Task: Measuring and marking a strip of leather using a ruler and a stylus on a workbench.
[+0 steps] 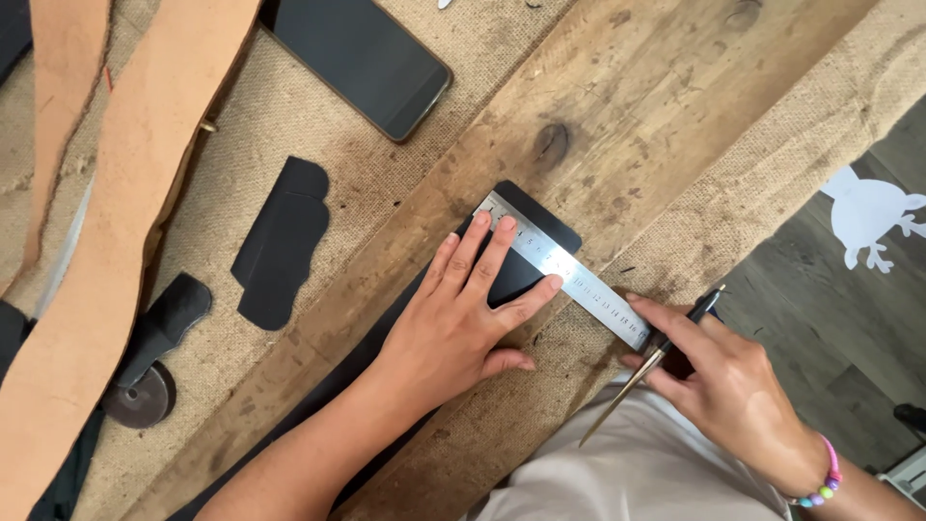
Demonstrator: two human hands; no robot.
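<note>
Left hand (pixel 461 314): flat, palm down, fingers (pixel 487 253) spread apart and pressing on a steel ruler (pixel 569 275) and the black leather piece (pixel 526 253) under it. Judged purpose: pins both so the ruler cannot slide off its line. Index and middle tips rest at the ruler's 11 o'clock end; the thumb tip touches its near edge about midway.

Right hand (pixel 728 386): fingers closed around a slim pointed tool (pixel 648 371), dark grip toward 1 o'clock, metal point toward 7 o'clock. The tool crosses the ruler's 4 o'clock end, held like a pen, apparently for running along the straight edge. Beaded bracelet (pixel 820 482) on the wrist.

Black leather piece: lies on the wooden plank (pixel 617 116) of the bench, mostly beneath the left hand; its rounded corner shows at 1 o'clock of the fingertips, beyond the ruler.

Ruler: diagonal, from 11 o'clock to 4 o'clock, bridging the two hands.

Surroundings: burlap (pixel 289 125) covering the bench; shaped black cut-out (pixel 280 246) at 9 o'clock of the left hand, well apart; phone (pixel 362 53) at 11 o'clock; tan leather strips (pixel 116 222) at far 9 o'clock; a dark tool with a round base (pixel 145 381) beside them.
</note>
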